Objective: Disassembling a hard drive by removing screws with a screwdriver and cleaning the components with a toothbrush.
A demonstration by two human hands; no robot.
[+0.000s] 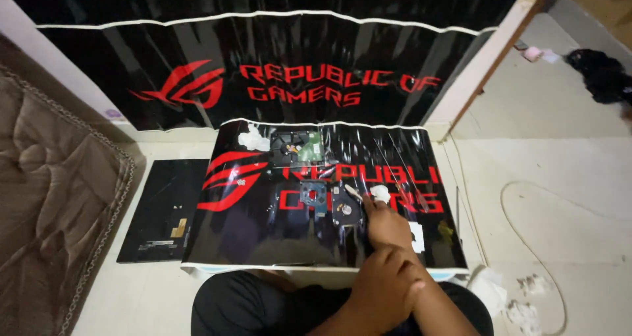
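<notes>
dim, warm indoor light from above. the glossy black sheet [263,230] throws white streaks of glare along its creases and top edge. the hands [388,257] sit in soft shadow, slightly blurred. straight lines bow near the edges, and the pale floor [546,171] looks grainy and soft.

Single head-worn view, looking steeply down and forward from close above the black mat [263,230] on the floor; no second view
</notes>
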